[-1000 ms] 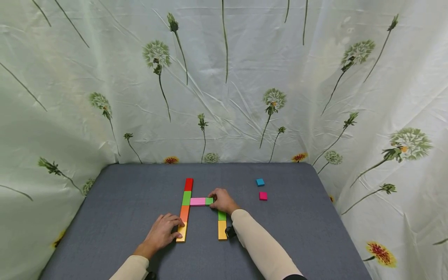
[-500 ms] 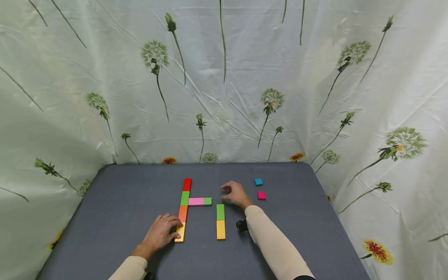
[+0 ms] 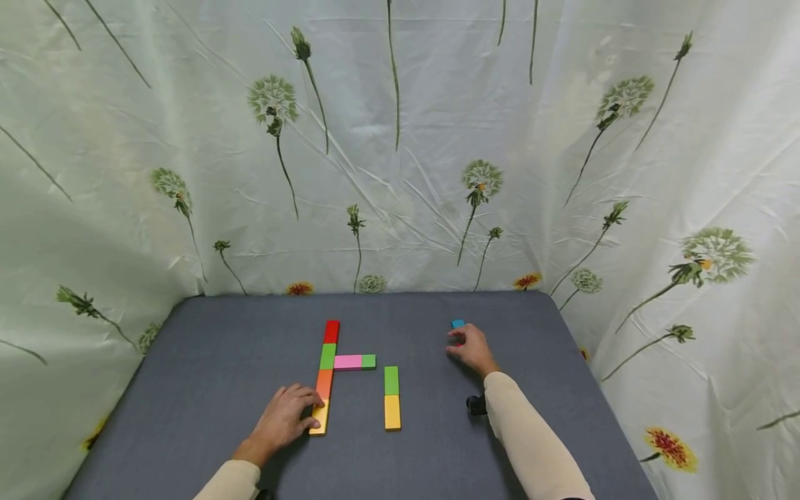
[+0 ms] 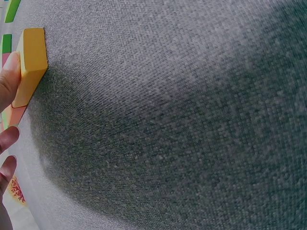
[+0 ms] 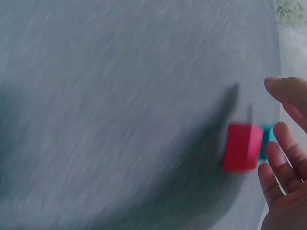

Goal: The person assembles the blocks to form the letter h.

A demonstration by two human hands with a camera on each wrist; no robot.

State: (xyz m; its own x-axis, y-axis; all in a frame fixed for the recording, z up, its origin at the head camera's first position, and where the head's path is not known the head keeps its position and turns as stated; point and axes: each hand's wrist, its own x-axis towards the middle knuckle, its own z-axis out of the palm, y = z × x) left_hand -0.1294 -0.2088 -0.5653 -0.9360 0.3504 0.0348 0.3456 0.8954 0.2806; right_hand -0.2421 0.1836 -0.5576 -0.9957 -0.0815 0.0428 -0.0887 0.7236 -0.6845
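My right hand (image 3: 473, 349) hovers at the crimson block (image 5: 240, 147), thumb and fingers spread apart around it in the head view. Just beyond lies a small blue block (image 3: 458, 323). My left hand (image 3: 281, 420) rests at the near end of a column of blocks, its thumb touching the yellow block (image 4: 34, 50). That column runs upward through an orange block (image 3: 324, 384), a green block (image 3: 328, 356) and a red block (image 3: 332, 331). A pink block (image 3: 347, 362) extends right from the column, ending in a small green block (image 3: 369, 362).
Right of the column, a second green block (image 3: 391, 380) and yellow block (image 3: 392, 413) lie end to end, apart from the small green one. The dark grey tabletop (image 3: 219, 347) backs onto a flowered curtain (image 3: 400, 208).
My right hand has let go of the small green block at the end of the pink one and moved right to the crimson block. The left hand stays on the yellow block.
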